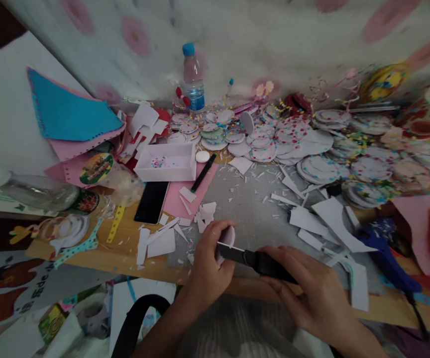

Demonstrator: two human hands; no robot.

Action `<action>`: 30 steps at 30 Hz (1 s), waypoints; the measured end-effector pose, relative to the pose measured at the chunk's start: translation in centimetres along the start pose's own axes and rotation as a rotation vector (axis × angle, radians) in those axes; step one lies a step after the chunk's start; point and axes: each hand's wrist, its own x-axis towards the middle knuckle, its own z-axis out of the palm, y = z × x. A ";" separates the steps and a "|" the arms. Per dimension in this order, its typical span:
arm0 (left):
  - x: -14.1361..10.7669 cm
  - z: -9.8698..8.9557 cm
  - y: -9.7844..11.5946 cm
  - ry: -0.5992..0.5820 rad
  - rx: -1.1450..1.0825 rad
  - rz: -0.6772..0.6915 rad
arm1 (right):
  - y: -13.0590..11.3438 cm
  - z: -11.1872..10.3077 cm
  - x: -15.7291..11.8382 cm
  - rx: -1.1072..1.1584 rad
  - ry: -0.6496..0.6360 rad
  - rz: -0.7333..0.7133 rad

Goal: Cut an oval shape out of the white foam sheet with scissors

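Near the table's front edge, my left hand [212, 263] pinches a small round white foam piece [230, 236], holding it up on its edge. My right hand [304, 283] is wrapped round the black handle of a utility knife [262, 262]. The knife's dark blade points left and touches or overlaps the white piece between my left thumb and fingers. Both hands are just above the grey cutting mat [250, 199]. My left palm hides part of the white piece.
White offcuts [327, 223] lie right and left of my hands. A blue glue gun [390, 253] is at the right. Stacks of decorated white discs [263, 141], a water bottle [193, 82] and a white box [166, 171] stand behind. A phone [152, 203] lies left.
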 end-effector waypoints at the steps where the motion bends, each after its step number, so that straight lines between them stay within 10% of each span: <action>1: 0.0 0.0 0.0 0.006 -0.011 -0.007 | 0.1 0.0 -0.1 -0.008 0.003 0.006; 23: 0.0 0.2 0.4 -0.101 -0.301 -0.471 | 2.1 0.7 -1.0 0.103 -0.126 0.137; 30: 0.1 -1.3 0.2 -0.018 -0.390 -0.578 | 3.9 -0.2 -1.3 0.190 0.138 0.409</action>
